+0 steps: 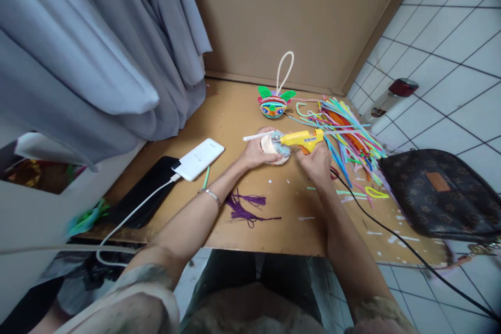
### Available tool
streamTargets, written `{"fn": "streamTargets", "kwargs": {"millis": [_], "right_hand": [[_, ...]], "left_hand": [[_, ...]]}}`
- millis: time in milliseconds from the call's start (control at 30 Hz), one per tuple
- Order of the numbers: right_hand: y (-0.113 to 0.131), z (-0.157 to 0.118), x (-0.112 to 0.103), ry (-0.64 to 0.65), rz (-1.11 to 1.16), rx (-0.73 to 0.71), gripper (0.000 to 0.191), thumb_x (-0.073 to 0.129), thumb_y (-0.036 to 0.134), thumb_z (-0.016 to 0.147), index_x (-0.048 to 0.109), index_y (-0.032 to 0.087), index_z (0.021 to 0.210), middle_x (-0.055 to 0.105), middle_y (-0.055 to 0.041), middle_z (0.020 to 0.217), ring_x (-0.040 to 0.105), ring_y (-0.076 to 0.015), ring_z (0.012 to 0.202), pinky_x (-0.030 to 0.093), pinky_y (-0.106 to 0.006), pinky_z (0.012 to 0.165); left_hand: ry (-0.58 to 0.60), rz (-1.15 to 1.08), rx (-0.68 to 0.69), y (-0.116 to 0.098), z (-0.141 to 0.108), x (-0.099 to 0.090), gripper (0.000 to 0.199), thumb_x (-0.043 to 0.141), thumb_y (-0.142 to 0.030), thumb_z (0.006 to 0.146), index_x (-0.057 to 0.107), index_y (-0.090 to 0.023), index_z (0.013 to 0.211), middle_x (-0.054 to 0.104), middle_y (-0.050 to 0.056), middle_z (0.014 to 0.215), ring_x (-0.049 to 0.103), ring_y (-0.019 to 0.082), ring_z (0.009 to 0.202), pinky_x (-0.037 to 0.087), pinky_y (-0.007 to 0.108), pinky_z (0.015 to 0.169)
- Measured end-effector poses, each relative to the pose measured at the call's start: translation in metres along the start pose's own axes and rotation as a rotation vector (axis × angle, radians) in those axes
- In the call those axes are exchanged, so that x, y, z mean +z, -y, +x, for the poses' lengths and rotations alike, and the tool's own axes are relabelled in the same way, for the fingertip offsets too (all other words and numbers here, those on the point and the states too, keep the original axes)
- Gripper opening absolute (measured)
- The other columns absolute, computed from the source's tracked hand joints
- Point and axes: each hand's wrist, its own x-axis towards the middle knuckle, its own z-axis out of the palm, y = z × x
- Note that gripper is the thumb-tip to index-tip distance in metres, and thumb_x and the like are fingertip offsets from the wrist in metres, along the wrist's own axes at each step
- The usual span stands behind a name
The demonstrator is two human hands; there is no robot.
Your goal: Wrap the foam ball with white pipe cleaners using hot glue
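Note:
My left hand (255,152) is closed around a pale, rounded craft piece (280,154) with a bluish-grey inside; a white stick-like strip (252,136) juts out to its left. In my right hand (316,160) is a yellow hot glue gun (301,139), its nozzle pointing left and touching or almost touching the piece. A black cord (376,224) trails from the gun toward the lower right. Behind my hands sits a colourful lion-head ornament (273,105) with green ears and a white loop. Purple tassels (245,206) lie nearer to me, beside my left forearm.
A heap of coloured pipe cleaners (348,130) covers the table's right side, next to a brown patterned bag (442,193). To the left lie a white power bank (200,158) with a cable and a black phone-like slab (144,195). Grey cloth (156,52) hangs at the left.

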Motion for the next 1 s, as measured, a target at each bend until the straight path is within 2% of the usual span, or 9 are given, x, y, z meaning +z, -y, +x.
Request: {"fn": "streamTargets", "kwargs": {"millis": [267,500,1000], "right_hand": [[0.0020,-0.0007,-0.0013,0.014,-0.113,0.028,0.039,0.057,0.039,0.075,0.064,0.013,0.103,0.074,-0.0173,0.091,0.069,-0.0333,0.088,0.051,-0.040,0.078],[-0.0005,-0.0003,0.0028,-0.039,-0.062,0.023,0.036,0.059,0.038,0.073,0.064,0.015,0.101,0.074,-0.0155,0.086,0.068,-0.0327,0.085,0.051,-0.040,0.076],[0.0018,-0.0022,0.0075,-0.082,-0.020,0.024,0.032,0.057,0.039,0.074,0.064,0.018,0.096,0.074,-0.0149,0.086,0.068,-0.0326,0.087,0.051,-0.039,0.077]], "left_hand": [[0.005,0.031,-0.001,0.0017,0.0004,-0.0007,0.081,0.089,-0.036,0.052,0.059,-0.016,0.124,0.059,0.012,0.130,0.062,0.027,0.112,0.052,0.040,0.098],[-0.003,0.016,-0.007,0.0009,-0.0001,0.0002,0.078,0.089,-0.035,0.052,0.060,-0.018,0.123,0.061,0.010,0.126,0.062,0.025,0.108,0.053,0.039,0.095],[-0.004,0.033,0.008,0.0016,0.0018,-0.0003,0.073,0.089,-0.035,0.053,0.063,-0.016,0.118,0.060,0.011,0.130,0.063,0.026,0.112,0.054,0.038,0.097]]}}
